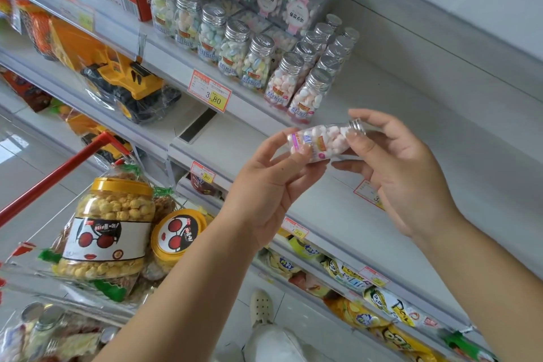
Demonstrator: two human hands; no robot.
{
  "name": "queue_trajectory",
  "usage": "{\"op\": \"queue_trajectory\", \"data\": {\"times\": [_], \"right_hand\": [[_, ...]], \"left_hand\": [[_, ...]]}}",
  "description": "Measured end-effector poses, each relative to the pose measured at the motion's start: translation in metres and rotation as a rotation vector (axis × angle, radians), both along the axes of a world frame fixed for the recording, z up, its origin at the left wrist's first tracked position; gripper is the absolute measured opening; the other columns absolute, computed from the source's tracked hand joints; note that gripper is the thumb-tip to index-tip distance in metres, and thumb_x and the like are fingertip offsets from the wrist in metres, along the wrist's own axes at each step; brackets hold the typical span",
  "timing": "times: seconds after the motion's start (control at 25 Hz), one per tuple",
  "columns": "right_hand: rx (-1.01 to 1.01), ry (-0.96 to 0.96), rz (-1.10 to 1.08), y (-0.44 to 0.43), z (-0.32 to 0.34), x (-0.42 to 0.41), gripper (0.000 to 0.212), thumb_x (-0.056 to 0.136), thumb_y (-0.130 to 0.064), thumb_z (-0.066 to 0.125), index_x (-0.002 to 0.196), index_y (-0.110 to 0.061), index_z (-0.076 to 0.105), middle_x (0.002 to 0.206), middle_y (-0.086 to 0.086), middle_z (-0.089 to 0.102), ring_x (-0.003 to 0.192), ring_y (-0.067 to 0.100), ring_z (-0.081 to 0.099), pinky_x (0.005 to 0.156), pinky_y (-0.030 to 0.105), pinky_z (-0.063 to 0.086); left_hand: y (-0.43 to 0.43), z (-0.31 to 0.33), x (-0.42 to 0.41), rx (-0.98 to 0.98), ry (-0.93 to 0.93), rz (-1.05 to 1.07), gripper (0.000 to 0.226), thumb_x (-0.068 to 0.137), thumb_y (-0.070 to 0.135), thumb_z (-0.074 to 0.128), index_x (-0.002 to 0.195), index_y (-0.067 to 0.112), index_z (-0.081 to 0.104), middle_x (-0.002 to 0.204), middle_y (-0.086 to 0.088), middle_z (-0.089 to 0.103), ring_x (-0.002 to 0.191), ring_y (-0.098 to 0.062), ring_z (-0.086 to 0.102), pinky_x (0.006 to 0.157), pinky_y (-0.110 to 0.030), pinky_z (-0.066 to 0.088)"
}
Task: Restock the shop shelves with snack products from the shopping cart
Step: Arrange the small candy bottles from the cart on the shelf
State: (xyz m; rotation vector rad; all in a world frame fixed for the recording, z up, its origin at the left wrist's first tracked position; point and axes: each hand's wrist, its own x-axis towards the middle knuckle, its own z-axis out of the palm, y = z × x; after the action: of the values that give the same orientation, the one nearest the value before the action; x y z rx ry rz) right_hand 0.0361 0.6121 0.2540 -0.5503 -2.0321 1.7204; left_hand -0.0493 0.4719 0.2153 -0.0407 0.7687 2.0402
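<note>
Head view | candy bottle [318, 142] lies sideways in mid-air, near side of the shelf [396, 103] | left hand [270, 182] pinches its base, right hand [402, 167] pinches its cap end | advice: turn it cap-up, label outward, stand it just right of the shelved bottles [308, 94].

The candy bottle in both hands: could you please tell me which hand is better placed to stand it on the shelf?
Probably the right hand: it pinches the candy bottle near its cap, nearer the bare shelf beside the standing bottles. The left hand holds the base end.
</note>
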Motion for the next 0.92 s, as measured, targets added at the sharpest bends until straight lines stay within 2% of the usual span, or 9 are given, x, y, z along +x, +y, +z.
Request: {"op": "queue_trajectory", "data": {"times": [0.08, 0.12, 0.24, 0.32, 0.4, 0.52, 0.64, 0.72, 0.92], "right_hand": [[0.057, 0.028, -0.084, 0.014, 0.010, -0.005, 0.023, 0.086, -0.019, 0.064, 0.109, -0.026, 0.064, 0.089, 0.000, 0.072, 0.079, 0.016, 0.069, 0.072, 0.030, 0.057], [0.147, 0.027, -0.146, 0.029, 0.016, -0.008, 0.022, 0.090, -0.016, 0.065, 0.107, -0.029, 0.063, 0.094, -0.001, 0.071, 0.080, 0.015, 0.069, 0.070, 0.030, 0.058], [0.464, -0.123, -0.337, 0.089, 0.023, -0.027, 0.025, 0.090, -0.017, 0.066, 0.107, -0.031, 0.054, 0.118, 0.001, 0.064, 0.093, 0.024, 0.069, 0.071, 0.036, 0.059], [0.504, -0.224, -0.351, 0.121, 0.019, -0.048, 0.026, 0.090, -0.011, 0.065, 0.106, -0.027, 0.052, 0.124, 0.006, 0.060, 0.095, 0.026, 0.067, 0.074, 0.036, 0.059], [0.439, -0.242, -0.321, 0.140, 0.013, -0.071, 0.027, 0.090, -0.004, 0.063, 0.106, -0.024, 0.055, 0.119, 0.012, 0.061, 0.090, 0.022, 0.064, 0.073, 0.029, 0.059], [0.227, -0.209, -0.291, 0.145, 0.014, -0.095, 0.009, 0.094, -0.017, 0.063, 0.100, -0.023, 0.060, 0.093, 0.005, 0.064, 0.078, 0.020, 0.064, 0.072, 0.030, 0.058], [0.094, -0.213, -0.300, 0.151, 0.015, -0.109, 0.008, 0.096, -0.019, 0.059, 0.093, -0.025, 0.061, 0.091, 0.006, 0.063, 0.069, 0.018, 0.064, 0.061, 0.030, 0.058], [0.012, -0.228, -0.309, 0.159, 0.017, -0.120, 0.004, 0.094, -0.018, 0.062, 0.091, -0.021, 0.061, 0.086, 0.007, 0.063, 0.069, 0.019, 0.065, 0.056, 0.030, 0.058], [-0.194, -0.232, -0.345, 0.173, 0.018, -0.166, 0.012, 0.088, -0.023, 0.070, 0.089, -0.015, 0.061, 0.077, 0.009, 0.066, 0.060, 0.020, 0.067, 0.061, 0.035, 0.060]], "left_hand": [[0.006, 0.000, 0.003, -0.018, 0.047, 0.001, 0.041, 0.091, 0.000, 0.061, 0.128, 0.015, 0.061, 0.116, -0.018, 0.072, 0.097, -0.027, 0.072, 0.079, -0.030, 0.062], [0.007, -0.001, 0.003, -0.037, 0.089, 0.007, 0.042, 0.093, 0.003, 0.062, 0.130, 0.022, 0.060, 0.116, -0.013, 0.073, 0.098, -0.027, 0.073, 0.077, -0.029, 0.062], [0.003, -0.004, -0.008, -0.075, 0.159, 0.070, 0.040, 0.095, 0.009, 0.062, 0.131, 0.028, 0.059, 0.112, -0.004, 0.075, 0.098, -0.024, 0.072, 0.075, -0.030, 0.061], [-0.001, -0.007, -0.014, -0.091, 0.166, 0.084, 0.038, 0.096, 0.009, 0.060, 0.129, 0.027, 0.060, 0.111, -0.002, 0.075, 0.096, -0.023, 0.072, 0.074, -0.030, 0.062], [-0.003, -0.009, -0.018, -0.101, 0.176, 0.074, 0.036, 0.096, 0.008, 0.059, 0.128, 0.026, 0.061, 0.110, -0.001, 0.076, 0.094, -0.022, 0.072, 0.071, -0.029, 0.061], [-0.003, -0.011, -0.026, -0.106, 0.197, 0.099, 0.035, 0.096, 0.009, 0.058, 0.126, 0.026, 0.062, 0.110, -0.002, 0.076, 0.094, -0.022, 0.073, 0.069, -0.029, 0.060], [-0.007, -0.017, -0.032, -0.105, 0.186, 0.140, 0.033, 0.097, 0.011, 0.057, 0.126, 0.027, 0.062, 0.110, -0.004, 0.075, 0.094, -0.022, 0.073, 0.068, -0.028, 0.060], [-0.011, -0.023, -0.031, -0.100, 0.165, 0.146, 0.033, 0.097, 0.012, 0.057, 0.126, 0.027, 0.062, 0.110, -0.006, 0.075, 0.094, -0.023, 0.073, 0.068, -0.028, 0.060], [-0.013, -0.028, -0.033, -0.112, 0.152, 0.155, 0.035, 0.095, 0.013, 0.057, 0.127, 0.028, 0.062, 0.111, -0.007, 0.075, 0.096, -0.024, 0.072, 0.070, -0.031, 0.062]]}}
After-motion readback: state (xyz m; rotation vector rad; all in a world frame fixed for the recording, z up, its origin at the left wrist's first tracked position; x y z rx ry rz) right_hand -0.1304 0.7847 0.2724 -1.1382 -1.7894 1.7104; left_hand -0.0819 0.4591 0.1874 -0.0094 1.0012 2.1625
